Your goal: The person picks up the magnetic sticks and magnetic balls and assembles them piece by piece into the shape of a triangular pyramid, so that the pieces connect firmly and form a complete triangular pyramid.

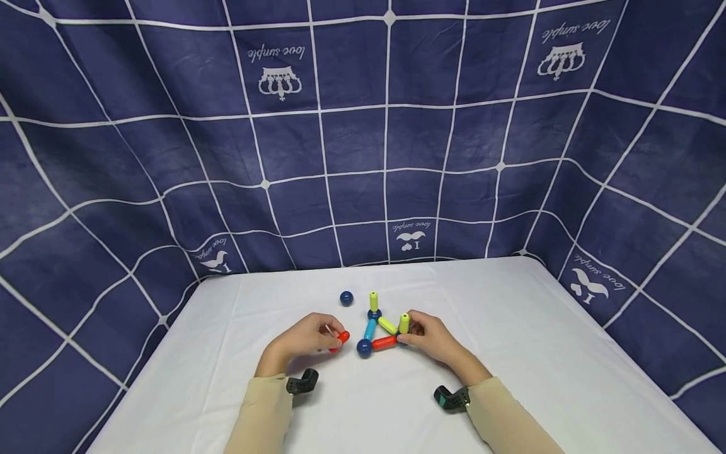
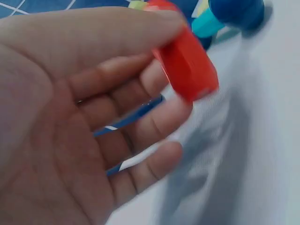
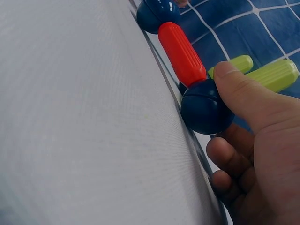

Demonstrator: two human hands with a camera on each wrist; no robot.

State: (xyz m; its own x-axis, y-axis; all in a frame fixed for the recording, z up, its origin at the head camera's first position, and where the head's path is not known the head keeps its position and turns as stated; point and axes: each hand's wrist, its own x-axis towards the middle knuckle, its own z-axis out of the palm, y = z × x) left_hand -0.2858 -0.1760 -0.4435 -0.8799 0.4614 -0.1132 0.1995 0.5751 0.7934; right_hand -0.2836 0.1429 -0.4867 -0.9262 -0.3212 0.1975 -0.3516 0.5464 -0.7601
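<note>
Between thumb and fingers, my left hand (image 1: 311, 335) pinches a loose red rod (image 2: 190, 63), held just left of a triangle of rods and balls. Blue balls form the triangle's corners, one at the near left (image 1: 365, 347) and one at the back (image 1: 374, 314). A red rod (image 1: 384, 343), a light-blue rod (image 1: 370, 329) and a yellow-green rod (image 1: 388, 325) join them. Upright yellow-green rods stand on the back ball and on the right one. My right hand (image 1: 432, 337) grips the right corner ball (image 3: 206, 107), its thumb lying against it.
A single dark blue ball (image 1: 346, 298) lies on the white-covered table (image 1: 283, 296) behind the left hand. A blue curtain with white lines (image 1: 351, 145) hangs behind the table and along its sides. Black wrist straps (image 1: 452, 398) sit at both wrists.
</note>
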